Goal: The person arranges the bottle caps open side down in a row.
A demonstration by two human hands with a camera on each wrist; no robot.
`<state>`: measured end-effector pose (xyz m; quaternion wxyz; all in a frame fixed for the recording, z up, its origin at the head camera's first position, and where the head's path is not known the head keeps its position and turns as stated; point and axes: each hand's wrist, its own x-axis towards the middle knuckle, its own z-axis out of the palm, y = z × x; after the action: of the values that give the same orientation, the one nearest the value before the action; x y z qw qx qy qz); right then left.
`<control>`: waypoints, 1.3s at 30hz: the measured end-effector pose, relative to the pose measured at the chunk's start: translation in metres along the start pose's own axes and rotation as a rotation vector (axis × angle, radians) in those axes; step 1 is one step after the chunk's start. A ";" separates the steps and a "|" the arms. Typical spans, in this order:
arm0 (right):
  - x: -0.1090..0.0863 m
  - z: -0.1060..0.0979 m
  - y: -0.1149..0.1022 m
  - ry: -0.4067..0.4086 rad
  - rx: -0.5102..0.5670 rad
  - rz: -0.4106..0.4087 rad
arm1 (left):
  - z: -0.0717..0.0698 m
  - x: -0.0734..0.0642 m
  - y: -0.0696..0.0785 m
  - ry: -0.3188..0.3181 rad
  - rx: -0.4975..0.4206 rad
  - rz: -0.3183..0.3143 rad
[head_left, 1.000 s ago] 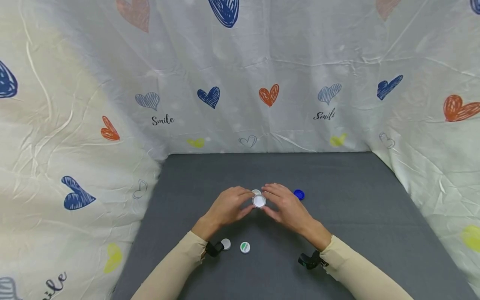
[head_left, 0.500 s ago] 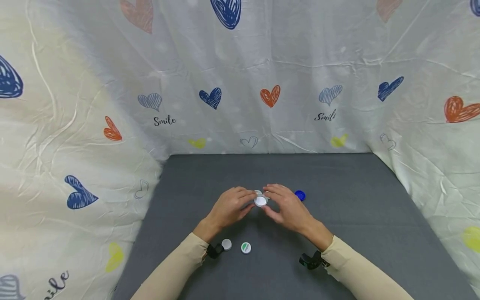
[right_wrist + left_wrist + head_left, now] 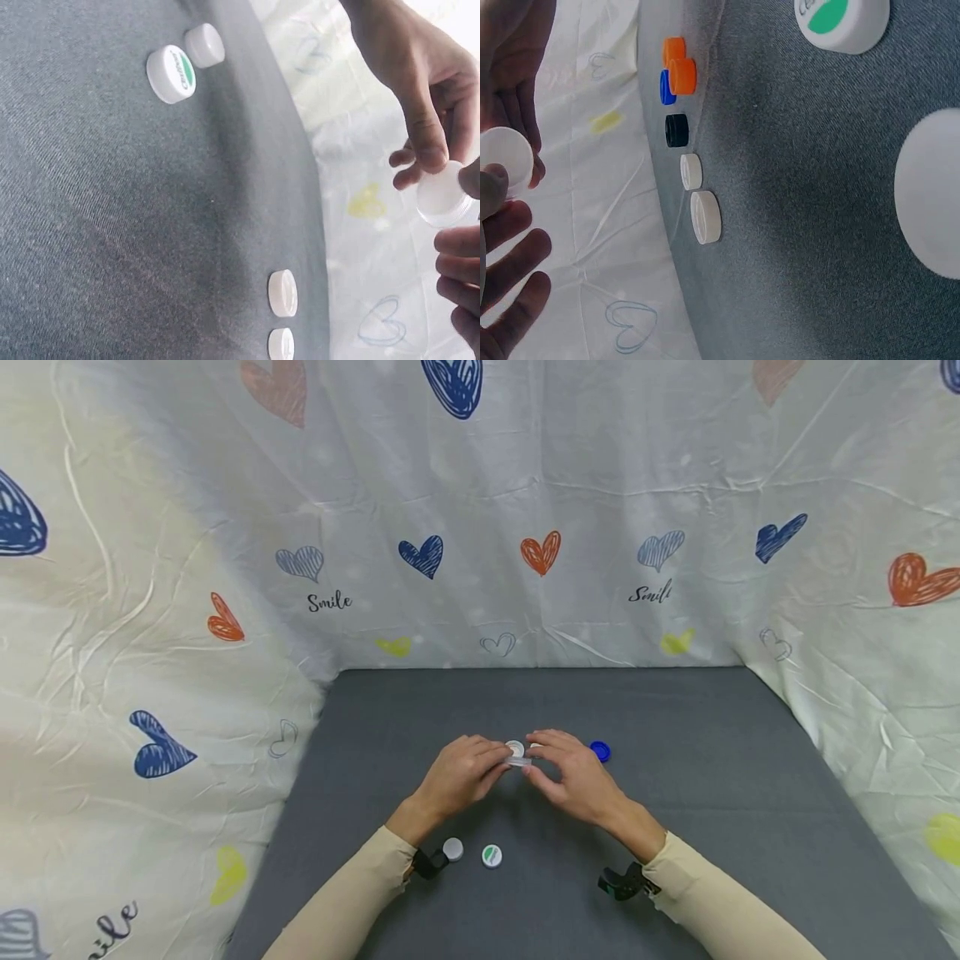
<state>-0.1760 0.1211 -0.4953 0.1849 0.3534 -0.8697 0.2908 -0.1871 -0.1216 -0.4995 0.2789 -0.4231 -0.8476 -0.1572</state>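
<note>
Nearest the body, beige sleeves (image 3: pixel 348 889) reach forward over a dark grey tabletop (image 3: pixel 720 752), a black wrist device (image 3: pixel 429 862) at the left cuff and another (image 3: pixel 622 882) at the right. Beside the left one sits a plain white cap (image 3: pixel 453 849), with a green-printed cap (image 3: pixel 491 857) just right of it; the right wrist view makes out part of the lettering, too small to read from the head.

Farther on, both forearms angle inward until the hands nearly meet, holding a translucent cap (image 3: pixel 517 762) between them above the table. From the head it is only a thin edge; both wrist views show its round face. The left hand (image 3: pixel 461 770) pinches it between thumb and fingers, its other fingers fanned apart in the left wrist view. The right hand (image 3: pixel 573 774) grips the opposite edge, thumb over the rim, fingers stacked close together.

Beyond the hands stand two white caps, one (image 3: pixel 515 748) left of the other (image 3: pixel 536 746), and a blue cap (image 3: pixel 600 751). Only the left wrist view adds a black cap (image 3: pixel 676 130) and two orange caps (image 3: pixel 682 76) to that row. Behind hangs a heart-patterned sheet (image 3: pixel 480 468).
</note>
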 end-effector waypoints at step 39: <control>-0.007 0.005 0.009 0.064 -0.064 -0.196 | -0.008 -0.003 0.000 -0.157 -0.340 -0.312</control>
<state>-0.1788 0.1266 -0.5059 0.2514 0.4211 -0.8335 0.2545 -0.1834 -0.1275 -0.4949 0.1096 -0.3388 -0.8832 -0.3053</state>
